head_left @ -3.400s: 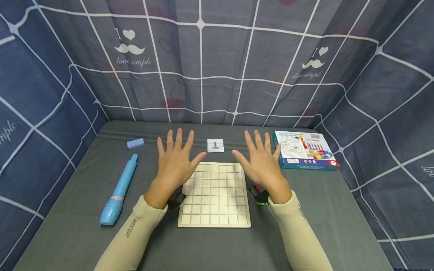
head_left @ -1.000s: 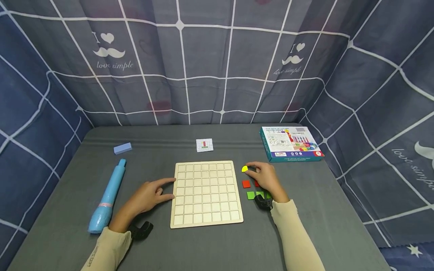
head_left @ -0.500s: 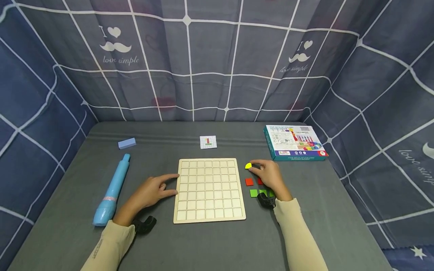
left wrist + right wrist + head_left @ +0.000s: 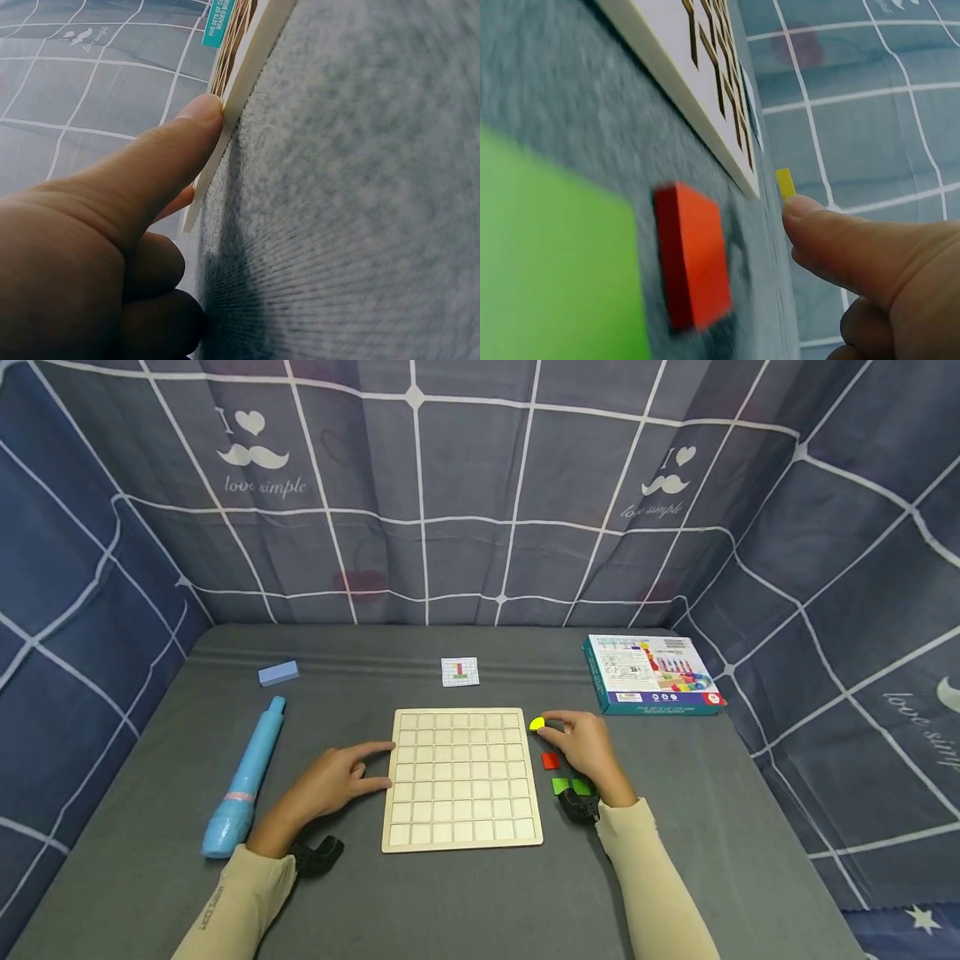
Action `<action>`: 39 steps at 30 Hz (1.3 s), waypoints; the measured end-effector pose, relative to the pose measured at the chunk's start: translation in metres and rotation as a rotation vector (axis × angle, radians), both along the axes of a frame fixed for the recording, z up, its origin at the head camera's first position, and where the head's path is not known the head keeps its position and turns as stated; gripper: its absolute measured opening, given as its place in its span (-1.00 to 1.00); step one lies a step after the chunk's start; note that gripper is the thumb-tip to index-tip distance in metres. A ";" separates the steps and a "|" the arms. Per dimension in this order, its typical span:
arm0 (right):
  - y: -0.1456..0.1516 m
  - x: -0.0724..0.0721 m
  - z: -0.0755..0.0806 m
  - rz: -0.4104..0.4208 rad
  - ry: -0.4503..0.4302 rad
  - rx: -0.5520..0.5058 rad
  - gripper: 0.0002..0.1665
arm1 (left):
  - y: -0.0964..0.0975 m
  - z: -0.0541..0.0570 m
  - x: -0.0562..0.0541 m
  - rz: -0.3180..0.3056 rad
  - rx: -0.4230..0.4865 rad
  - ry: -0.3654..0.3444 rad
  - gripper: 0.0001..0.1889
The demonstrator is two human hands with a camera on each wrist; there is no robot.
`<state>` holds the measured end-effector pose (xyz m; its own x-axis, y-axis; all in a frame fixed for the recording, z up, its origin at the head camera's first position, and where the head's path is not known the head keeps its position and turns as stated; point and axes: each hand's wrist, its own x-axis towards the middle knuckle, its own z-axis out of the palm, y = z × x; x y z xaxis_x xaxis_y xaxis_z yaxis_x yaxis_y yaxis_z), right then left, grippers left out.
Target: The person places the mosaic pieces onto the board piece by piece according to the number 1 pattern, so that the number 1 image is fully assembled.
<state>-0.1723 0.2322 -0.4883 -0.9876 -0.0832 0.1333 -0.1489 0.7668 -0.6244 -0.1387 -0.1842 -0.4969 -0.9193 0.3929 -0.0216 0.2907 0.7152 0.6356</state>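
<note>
Between thumb and index finger, my right hand pinches a small yellow piece with a rounded edge, just off the board's upper right corner. My left hand touches the left edge of the pale wooden grid board with straight index finger and thumb; its other fingers are curled. Nearer me than the yellow piece lies a red square piece, seen thick and tilted in view as a red block in the right wrist view. Green square pieces lie by the right wrist, partly covered by the wrist camera.
Behind the board lies a small printed grid card with a red and green pattern. A teal and white box stands back right. At left are a blue block and a long light-blue club-shaped object. Patterned curtains surround the table.
Both hands were spread over the table earlier; the left then came to the board's left edge and the right took the yellow piece. Lately the right hand has moved slightly left with it.
</note>
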 end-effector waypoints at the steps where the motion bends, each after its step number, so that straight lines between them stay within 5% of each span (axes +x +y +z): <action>1: -0.003 0.000 0.000 -0.001 -0.004 -0.001 -0.65 | 0.001 0.000 0.000 -0.003 -0.001 0.001 -0.37; 7: -0.023 -0.004 0.003 0.045 -0.059 -0.030 -0.63 | 0.002 -0.001 -0.002 -0.011 -0.004 0.001 -0.36; 24: -0.084 -0.009 0.005 0.124 -0.006 -0.067 -0.66 | 0.000 -0.001 -0.002 -0.016 0.016 0.037 -0.39; 39: -0.123 -0.016 -0.012 0.218 -0.039 -0.133 -0.69 | -0.001 -0.001 0.000 -0.012 0.008 0.048 -0.40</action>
<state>-0.1882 0.1089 -0.5000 -0.9527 -0.2793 0.1196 -0.2758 0.6300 -0.7259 -0.1392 -0.1849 -0.4983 -0.9144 0.4040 0.0251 0.3293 0.7064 0.6266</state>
